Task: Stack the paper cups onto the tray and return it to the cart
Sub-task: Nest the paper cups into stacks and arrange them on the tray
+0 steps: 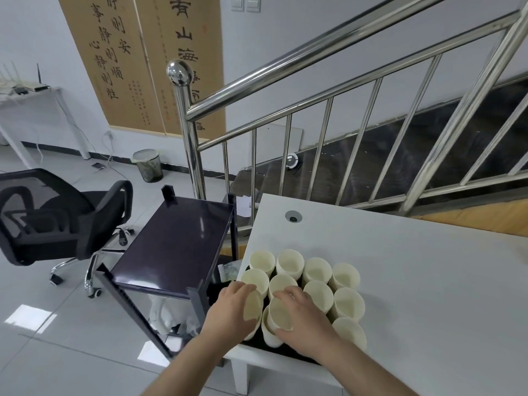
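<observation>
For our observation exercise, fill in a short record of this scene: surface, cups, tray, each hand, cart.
surface: white table
cups: paper cups in upright stacks, near corner
tray: dark tray under cups, mostly hidden
left hand: left hand grips a tilted cup
right hand: right hand grips another cup
cart: dark cart left of table, top shelf bare

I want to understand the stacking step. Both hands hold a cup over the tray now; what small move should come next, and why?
Probably the right hand should lower its tilted cup into the cup stack just beneath it. The black tray on the white table is already packed with cups, while the cart shelf beside it stands bare, so nesting looks like the remaining step. The left hand grips another cup.
</observation>
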The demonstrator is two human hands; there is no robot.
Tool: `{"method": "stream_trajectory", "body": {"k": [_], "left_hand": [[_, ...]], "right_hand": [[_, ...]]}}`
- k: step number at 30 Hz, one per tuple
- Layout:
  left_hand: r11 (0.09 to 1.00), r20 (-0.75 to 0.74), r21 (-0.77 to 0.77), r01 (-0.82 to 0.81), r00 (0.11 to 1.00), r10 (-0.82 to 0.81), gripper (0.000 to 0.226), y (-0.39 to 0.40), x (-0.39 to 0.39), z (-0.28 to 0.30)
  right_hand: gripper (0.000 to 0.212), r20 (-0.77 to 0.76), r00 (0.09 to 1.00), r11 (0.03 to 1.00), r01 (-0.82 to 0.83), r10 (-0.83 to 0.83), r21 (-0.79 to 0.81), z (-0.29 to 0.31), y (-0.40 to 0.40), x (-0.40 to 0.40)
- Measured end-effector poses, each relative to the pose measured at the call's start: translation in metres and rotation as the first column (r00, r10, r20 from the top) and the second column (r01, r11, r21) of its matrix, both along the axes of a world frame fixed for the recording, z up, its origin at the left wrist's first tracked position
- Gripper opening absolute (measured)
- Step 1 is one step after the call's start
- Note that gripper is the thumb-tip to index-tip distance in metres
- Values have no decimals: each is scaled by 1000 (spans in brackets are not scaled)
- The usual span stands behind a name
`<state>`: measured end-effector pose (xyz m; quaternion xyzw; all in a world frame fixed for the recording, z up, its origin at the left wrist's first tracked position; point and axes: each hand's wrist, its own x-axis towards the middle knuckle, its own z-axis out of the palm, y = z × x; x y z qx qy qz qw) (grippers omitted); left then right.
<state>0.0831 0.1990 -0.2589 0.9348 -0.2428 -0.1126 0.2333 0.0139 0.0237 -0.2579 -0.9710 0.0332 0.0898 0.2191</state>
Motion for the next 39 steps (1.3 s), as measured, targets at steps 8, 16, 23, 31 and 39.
{"method": "stream_trajectory", "body": {"k": [8,16,23,31,39], "left_hand": [[998,-7,41,46,999,-46,67,6,5,-14],[996,1,71,61,998,-61,61,10,7,-21],[995,1,70,70,998,-70,56,9,9,-23],[995,-15,68,78,997,-78,56,9,11,-20],[995,52,-70,76,996,-73,59,-9,6,-8]], "right_hand": [[68,-72,997,997,-21,16,-71,-4,3,7],[62,-88,996,993,-23,13,-115,-7,8,11],[61,-69,998,993,-21,13,-113,-8,8,10],[62,-76,997,993,-40,31,-112,-11,7,13],[59,16,996,996,89,-89,-24,4,-8,-2]]}}
